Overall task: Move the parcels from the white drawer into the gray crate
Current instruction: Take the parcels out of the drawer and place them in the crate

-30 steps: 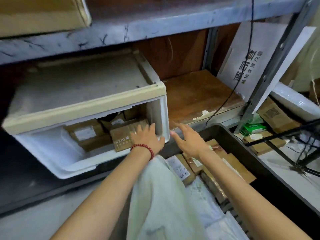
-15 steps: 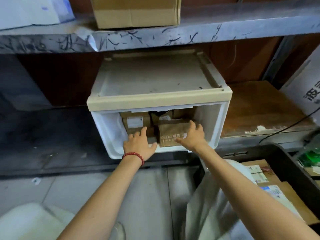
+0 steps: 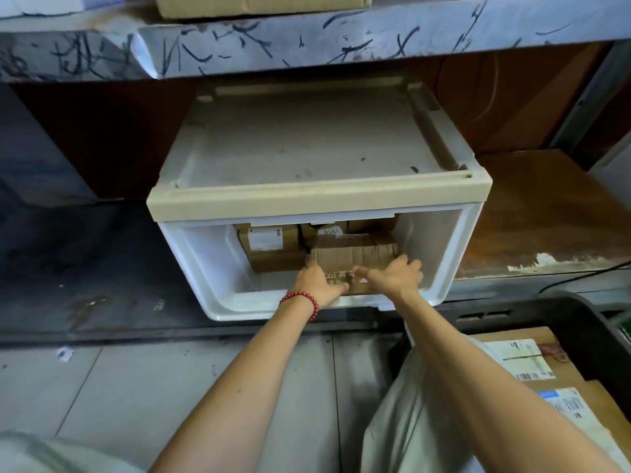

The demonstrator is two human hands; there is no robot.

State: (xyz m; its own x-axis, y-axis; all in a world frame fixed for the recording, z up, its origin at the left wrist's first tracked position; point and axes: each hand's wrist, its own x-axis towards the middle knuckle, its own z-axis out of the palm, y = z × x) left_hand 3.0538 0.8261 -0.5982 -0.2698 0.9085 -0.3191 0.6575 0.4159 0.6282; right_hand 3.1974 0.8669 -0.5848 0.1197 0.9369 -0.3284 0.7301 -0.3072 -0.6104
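since a second ago the right hand (image 3: 396, 276) had been brought from over the dark gray plastic crate (image 3: 587, 332) into the white plastic drawer (image 3: 218, 295), beside the left hand (image 3: 319, 283). the creased brown cardboard parcel (image 3: 355, 256) at the drawer's front was gripped at both ends, fingers curled round it. it was judged ready to be lifted out, with more brown parcels (image 3: 269, 240) left behind it.

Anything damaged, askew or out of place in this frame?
The front parcel, held by the left hand and right hand in the white drawer, is creased and crumpled. The wooden shelf beside the drawer has a chipped, flaking front edge. A paper scrap lies on the floor.
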